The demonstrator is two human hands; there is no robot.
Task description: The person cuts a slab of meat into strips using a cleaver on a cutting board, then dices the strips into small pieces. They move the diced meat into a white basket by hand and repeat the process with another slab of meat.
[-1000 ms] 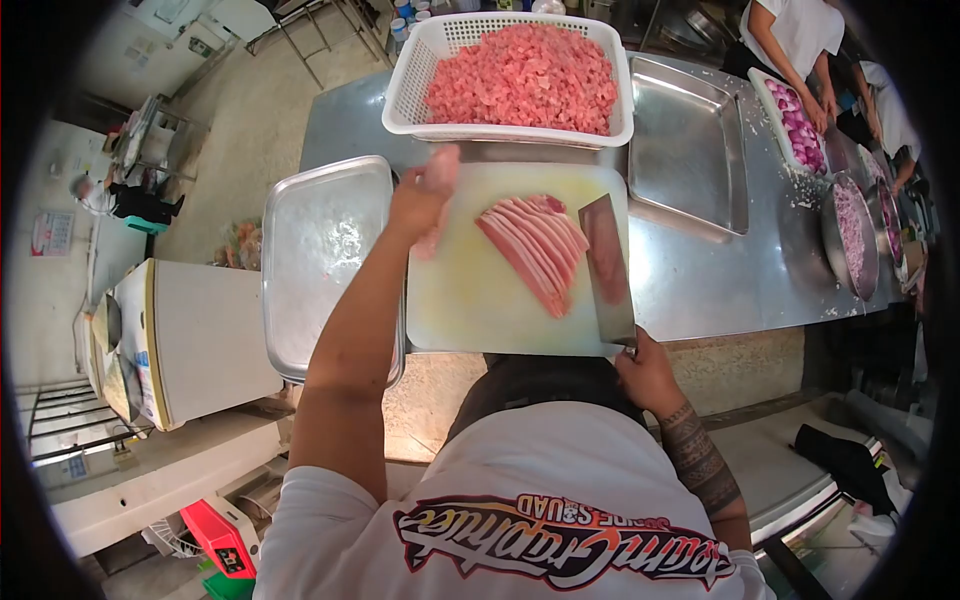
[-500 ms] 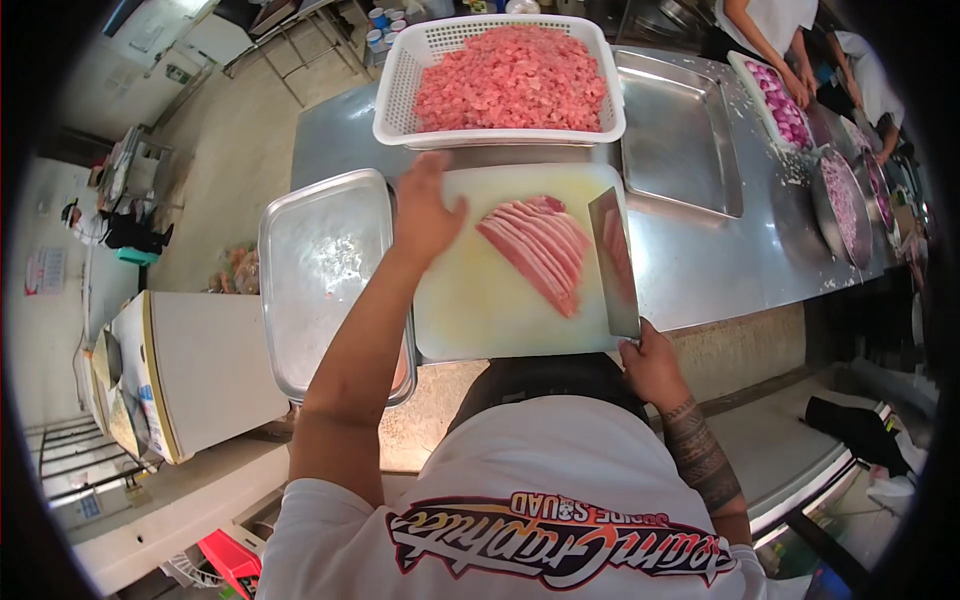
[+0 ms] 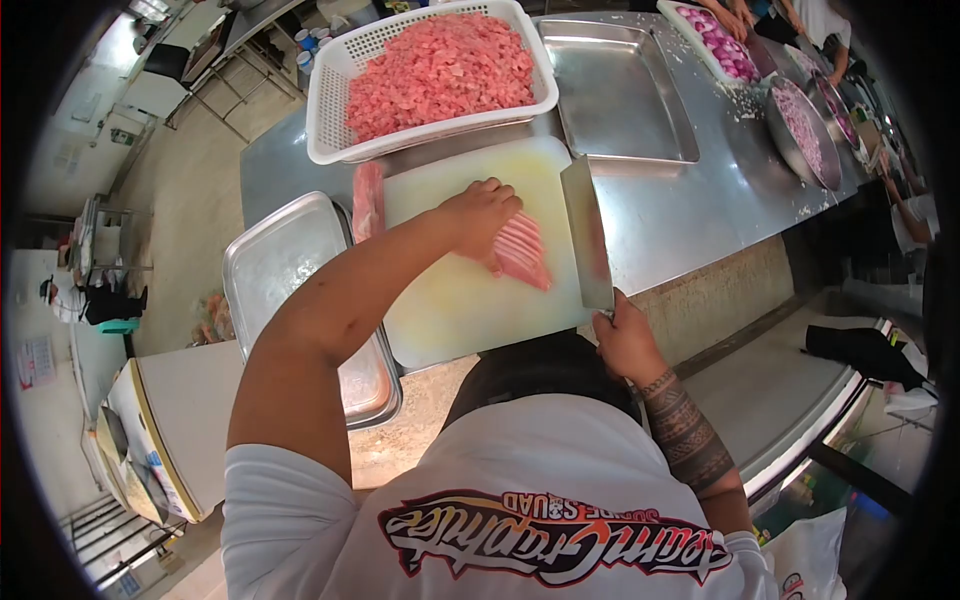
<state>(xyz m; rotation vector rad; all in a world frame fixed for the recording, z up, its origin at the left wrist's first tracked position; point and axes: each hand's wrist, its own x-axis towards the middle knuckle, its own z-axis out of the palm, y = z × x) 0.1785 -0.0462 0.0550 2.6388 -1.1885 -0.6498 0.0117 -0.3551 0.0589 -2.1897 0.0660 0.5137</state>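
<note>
My left hand (image 3: 482, 222) lies over the fanned slices of raw pink meat (image 3: 522, 252), its fingers curled on their far end and hiding part of them. The slices rest on a white cutting board (image 3: 440, 315). In my right hand (image 3: 627, 338), at the board's near right corner, is the handle of a cleaver (image 3: 586, 235). Its broad blade stands along the right edge of the board, apart from the meat. Another strip of raw meat (image 3: 368, 200) lies at the board's left edge.
Beyond the board stands a white perforated basket (image 3: 330, 110) heaped with diced meat. Metal trays lie left (image 3: 280, 250) and far right (image 3: 680, 145). Farther right are a tray of purple onions (image 3: 725, 45), a bowl of chopped onion (image 3: 800, 130) and other people's hands.
My left hand has moved from the board's far left corner onto the meat slices. A meat strip now shows at the left edge. The view has shifted and tilted; my right hand still holds the cleaver.
</note>
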